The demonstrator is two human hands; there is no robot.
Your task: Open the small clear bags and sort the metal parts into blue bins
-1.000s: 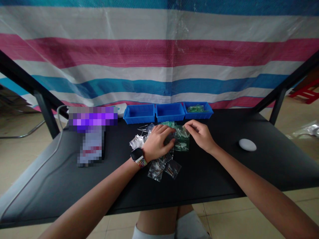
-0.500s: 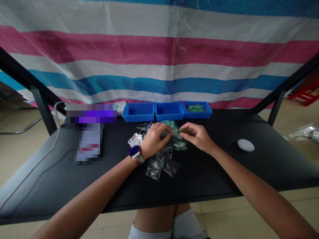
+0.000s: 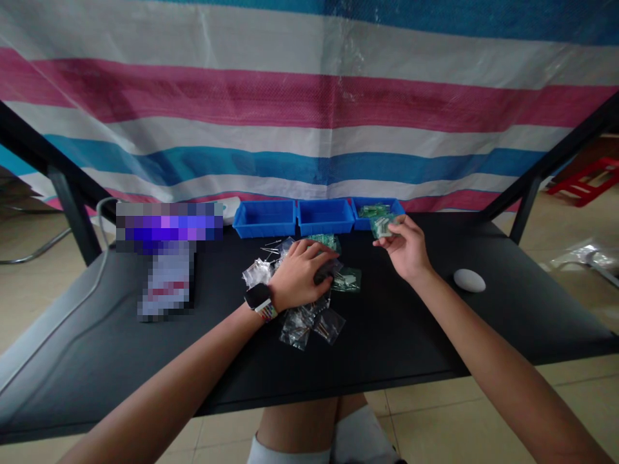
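Note:
My right hand [image 3: 410,252] pinches a small green-tinted plastic bag [image 3: 381,225] with pale parts inside, held at the near side of the right blue bin [image 3: 382,223]. Green bags [image 3: 371,211] lie in that bin. My left hand [image 3: 300,274], fingers spread and curved, rests over a pile of small bags; its palm covers part of the pile. Beside its fingertips lies another green bag [image 3: 347,280] with pale pieces. Clear bags [image 3: 296,327] with thin metal parts stick out below the hand, and a whitish clear bag [image 3: 258,273] shows to its left.
Two more blue bins, the middle one [image 3: 325,228] and the left one [image 3: 265,229], stand in the row at the back. A white oval object [image 3: 469,280] sits on the black table [image 3: 416,341] at right. A blurred-out item [image 3: 169,222] and a cable [image 3: 72,299] are at left.
My right hand has moved right and up from the pile to the right bin, carrying a green bag. My left hand has stayed over the pile, its fingers now spread.

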